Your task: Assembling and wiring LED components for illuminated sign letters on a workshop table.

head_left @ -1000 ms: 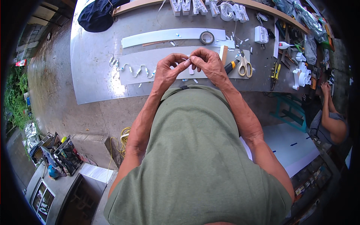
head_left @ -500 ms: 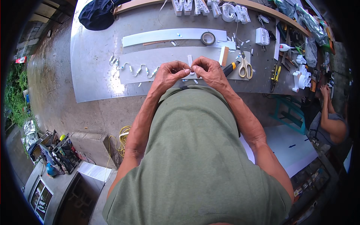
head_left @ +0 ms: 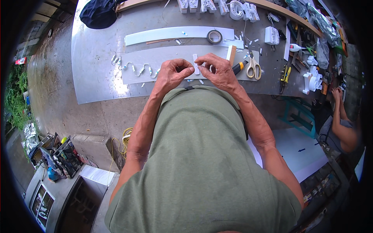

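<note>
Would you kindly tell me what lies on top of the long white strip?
A small blue-and-white piece and, partly, a dark tape roll; the strip beneath them is hidden.

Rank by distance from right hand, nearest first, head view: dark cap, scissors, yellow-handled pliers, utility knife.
From the right hand:
1. Utility knife: just to its right.
2. Scissors: right, past the knife.
3. Yellow-handled pliers: farther right.
4. Dark cap: far upper left.
</note>
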`<state>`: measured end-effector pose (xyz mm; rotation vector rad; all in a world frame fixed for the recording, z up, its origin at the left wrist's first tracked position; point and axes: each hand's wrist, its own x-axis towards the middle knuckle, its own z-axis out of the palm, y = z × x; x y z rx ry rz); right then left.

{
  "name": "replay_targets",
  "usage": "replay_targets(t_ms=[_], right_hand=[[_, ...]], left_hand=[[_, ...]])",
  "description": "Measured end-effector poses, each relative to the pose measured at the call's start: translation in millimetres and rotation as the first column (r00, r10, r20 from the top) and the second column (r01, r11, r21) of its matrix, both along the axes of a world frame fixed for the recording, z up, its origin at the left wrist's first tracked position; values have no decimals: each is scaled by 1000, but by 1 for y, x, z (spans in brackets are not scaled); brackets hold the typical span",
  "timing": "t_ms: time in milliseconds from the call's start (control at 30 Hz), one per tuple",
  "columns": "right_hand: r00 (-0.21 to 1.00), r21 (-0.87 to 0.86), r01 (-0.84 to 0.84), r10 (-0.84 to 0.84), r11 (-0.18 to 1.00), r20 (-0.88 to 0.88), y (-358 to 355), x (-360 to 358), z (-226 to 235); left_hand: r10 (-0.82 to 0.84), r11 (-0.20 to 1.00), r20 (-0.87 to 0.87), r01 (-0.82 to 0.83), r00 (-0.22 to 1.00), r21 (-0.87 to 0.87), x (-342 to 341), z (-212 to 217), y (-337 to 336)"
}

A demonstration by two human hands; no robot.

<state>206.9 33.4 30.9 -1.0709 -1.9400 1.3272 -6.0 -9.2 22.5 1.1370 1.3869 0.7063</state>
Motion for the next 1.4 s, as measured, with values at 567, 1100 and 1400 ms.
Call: replay_targets(t_ms=[567,1100,1400], right_hand=[[993,323,-89,59,942,102,-5,-7,-9],[879,246,294,-362,924,311,46,33,-5],[998,-86,60,-60,994,-5,7,-16,16]], left_hand=[[19,996,-121,-8,992,89,12,1,-5],[361,930,436,-349,824,-110,-3,0,-2],[420,907,571,-353,705,-231,-7,6,-3]])
